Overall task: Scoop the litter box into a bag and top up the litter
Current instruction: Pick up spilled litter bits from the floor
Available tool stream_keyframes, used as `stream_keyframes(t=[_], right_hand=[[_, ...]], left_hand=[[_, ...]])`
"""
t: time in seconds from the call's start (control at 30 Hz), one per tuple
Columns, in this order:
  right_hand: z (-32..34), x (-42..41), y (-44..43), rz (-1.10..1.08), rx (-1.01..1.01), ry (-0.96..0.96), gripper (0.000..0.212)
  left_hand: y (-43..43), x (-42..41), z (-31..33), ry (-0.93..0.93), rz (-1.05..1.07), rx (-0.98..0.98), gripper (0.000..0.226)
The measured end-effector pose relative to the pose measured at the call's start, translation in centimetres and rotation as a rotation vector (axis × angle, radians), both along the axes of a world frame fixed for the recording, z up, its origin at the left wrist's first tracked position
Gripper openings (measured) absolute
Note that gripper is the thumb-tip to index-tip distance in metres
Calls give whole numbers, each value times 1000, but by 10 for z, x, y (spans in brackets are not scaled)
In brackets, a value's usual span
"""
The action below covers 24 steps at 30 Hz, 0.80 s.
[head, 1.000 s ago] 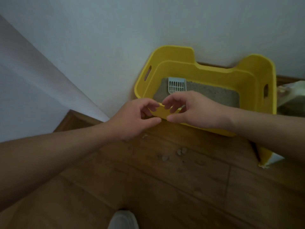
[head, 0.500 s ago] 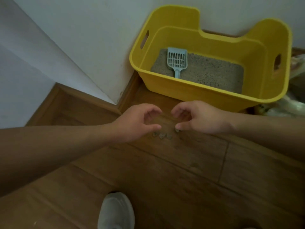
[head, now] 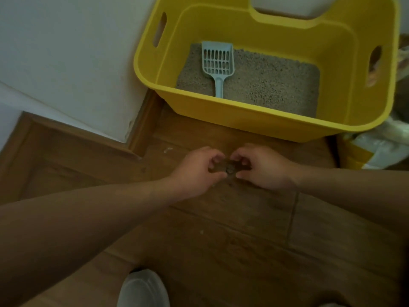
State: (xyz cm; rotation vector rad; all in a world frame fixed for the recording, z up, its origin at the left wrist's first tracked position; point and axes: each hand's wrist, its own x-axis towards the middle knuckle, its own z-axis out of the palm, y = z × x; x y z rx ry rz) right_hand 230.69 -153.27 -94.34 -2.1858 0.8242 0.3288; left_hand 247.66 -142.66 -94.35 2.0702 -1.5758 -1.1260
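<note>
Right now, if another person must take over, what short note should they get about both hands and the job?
Left hand and right hand: both low over the wooden floor, fingers curled around a few spilled litter bits; a firm grip cannot be confirmed.
Scoop lies untouched on the litter inside the yellow litter box.
A bag lies at the box's right.
Done: nothing visible yet.
Left: gather the bits, scoop, bag, top up.

A white shoe (head: pixel 142 289) rests on the wooden floor (head: pixel 243 240).
</note>
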Motion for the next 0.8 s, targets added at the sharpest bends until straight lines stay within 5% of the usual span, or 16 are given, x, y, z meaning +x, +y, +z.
stream_keyframes(t=[0.3, 0.8], right_hand=[[-27, 7, -5, -48, 57, -29, 37], [-29, 15, -2, -19, 3, -64, 18]], left_hand=[[-13, -13, -31, -135, 2, 90, 34], [-20, -9, -31, -91, -22, 55, 20]])
